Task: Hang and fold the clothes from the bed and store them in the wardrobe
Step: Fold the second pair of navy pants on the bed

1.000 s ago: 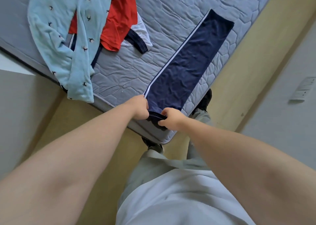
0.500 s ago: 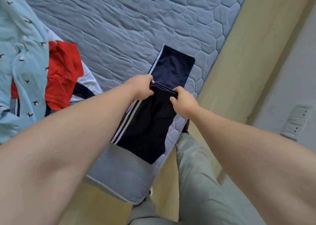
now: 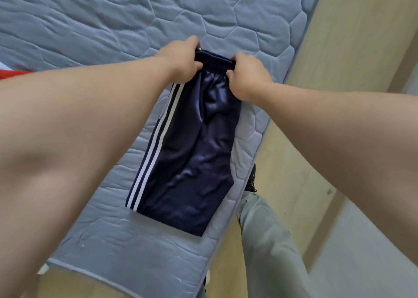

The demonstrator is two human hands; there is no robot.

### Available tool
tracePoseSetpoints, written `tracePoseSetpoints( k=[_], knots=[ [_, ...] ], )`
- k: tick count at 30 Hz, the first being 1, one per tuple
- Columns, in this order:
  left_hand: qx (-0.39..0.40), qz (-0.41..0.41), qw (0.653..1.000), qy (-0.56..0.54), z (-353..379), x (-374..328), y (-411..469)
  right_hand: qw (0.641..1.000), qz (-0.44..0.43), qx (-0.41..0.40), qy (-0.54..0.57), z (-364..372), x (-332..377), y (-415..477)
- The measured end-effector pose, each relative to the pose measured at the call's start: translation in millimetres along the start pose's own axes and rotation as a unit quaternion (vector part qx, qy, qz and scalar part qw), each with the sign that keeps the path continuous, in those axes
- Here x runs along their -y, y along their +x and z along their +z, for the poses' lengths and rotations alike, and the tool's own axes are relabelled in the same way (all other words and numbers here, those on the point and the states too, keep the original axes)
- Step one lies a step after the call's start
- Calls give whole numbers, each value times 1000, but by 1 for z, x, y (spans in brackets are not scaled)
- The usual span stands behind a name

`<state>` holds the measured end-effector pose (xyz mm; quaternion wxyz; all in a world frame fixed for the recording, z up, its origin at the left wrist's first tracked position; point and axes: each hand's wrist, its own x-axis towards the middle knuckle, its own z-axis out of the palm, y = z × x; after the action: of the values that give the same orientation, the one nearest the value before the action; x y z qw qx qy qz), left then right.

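While both hands pinch the waistband, left hand (image 3: 181,60) and right hand (image 3: 246,76) at either end, the trousers (image 3: 187,152) lie folded on the mattress (image 3: 113,26), glossy navy, white stripes running down below the left hand.

Blue-grey quilted mattress (image 3: 113,26), hexagon stitching, near corner at 7 o'clock. Navy trousers (image 3: 187,162) with white side stripes, folded, lie at centre along the mattress's 3 o'clock edge, waistband end toward 12. Sliver of red garment (image 3: 11,73) at 9 o'clock, well apart. Tan floor (image 3: 339,37) borders the mattress at 1 to 5 o'clock.
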<state>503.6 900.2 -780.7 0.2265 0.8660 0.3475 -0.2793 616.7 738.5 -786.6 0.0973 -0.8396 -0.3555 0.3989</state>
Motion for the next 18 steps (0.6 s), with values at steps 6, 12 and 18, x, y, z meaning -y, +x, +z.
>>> tracePoseSetpoints(
  k=[6, 12, 18],
  knots=[
    [-22, 18, 999, 38, 1, -4, 13, 994, -2, -39, -106, 0, 0, 10],
    [47, 40, 992, 108, -5, -16, 20, 996, 40, 61, -51, -7, 5, 24],
    [135, 45, 974, 179, -17, -32, 19, 990, 33, 124, -57, -9, 13, 27]
  ],
)
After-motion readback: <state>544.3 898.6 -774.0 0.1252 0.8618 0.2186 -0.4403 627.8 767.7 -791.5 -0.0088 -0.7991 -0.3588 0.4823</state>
